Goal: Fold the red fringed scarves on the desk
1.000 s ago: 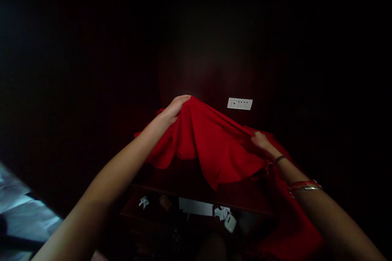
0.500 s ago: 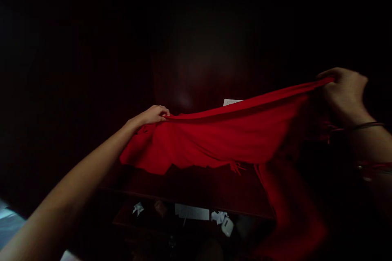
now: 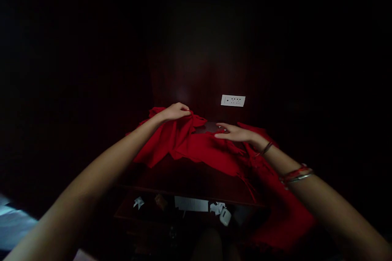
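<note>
A long red cloth (image 3: 211, 147) with tassels at its edge lies rumpled over a dark wooden top (image 3: 183, 177), and part of it hangs down at the right. My left hand (image 3: 178, 111) pinches a fold of it, lifting that part slightly. Just over the cloth's middle is my right hand (image 3: 232, 132), thumb and fingers apart, holding nothing. Bracelets (image 3: 296, 175) circle my right wrist and forearm.
On the dark wall behind is a white socket plate (image 3: 233, 100). A shelf below the top holds crumpled paper (image 3: 139, 202), a brown object (image 3: 161, 202), a white sheet (image 3: 191, 204) and a small white case (image 3: 225, 217). Pale fabric (image 3: 15, 228) shows at lower left.
My right hand has let go of the cloth's far end and come left and down to its middle. The stretched cloth has dropped onto the top. The left hand has moved slightly right, still gripping.
</note>
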A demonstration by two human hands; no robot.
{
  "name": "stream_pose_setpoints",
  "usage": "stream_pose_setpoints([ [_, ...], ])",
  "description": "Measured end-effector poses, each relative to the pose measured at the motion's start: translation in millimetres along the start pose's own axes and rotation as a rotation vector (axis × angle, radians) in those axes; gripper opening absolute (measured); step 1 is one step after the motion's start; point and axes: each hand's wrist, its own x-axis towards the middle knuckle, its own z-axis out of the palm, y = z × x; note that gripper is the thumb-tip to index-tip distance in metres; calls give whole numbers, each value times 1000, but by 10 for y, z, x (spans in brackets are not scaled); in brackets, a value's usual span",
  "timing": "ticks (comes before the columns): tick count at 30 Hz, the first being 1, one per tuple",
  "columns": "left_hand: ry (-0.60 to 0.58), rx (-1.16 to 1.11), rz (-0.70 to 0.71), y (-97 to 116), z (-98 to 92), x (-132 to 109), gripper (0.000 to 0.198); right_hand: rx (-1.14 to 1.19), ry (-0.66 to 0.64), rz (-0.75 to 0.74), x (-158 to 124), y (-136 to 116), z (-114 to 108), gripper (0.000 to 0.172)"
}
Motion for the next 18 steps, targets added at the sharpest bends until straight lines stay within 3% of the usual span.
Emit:
stream_pose_setpoints([
  [3,-43,6,88,257,48,84,27,49,138,-196,212,-278,464,56],
  [5,-43,37,105,341,51,105,27,15,261,-143,322,-390,552,37],
  [7,-13,97,103,340,42,111,26,-58,369,-20,392,-405,496,25],
  [9,1,189,104,261,44,103,24,-84,467,62,420,-332,354,26],
  [13,-86,384,75,-22,167,28,21,26,648,107,395,-96,-61,26],
  [18,-28,407,-129,-411,384,-110,31,94,887,228,161,108,-952,25],
])
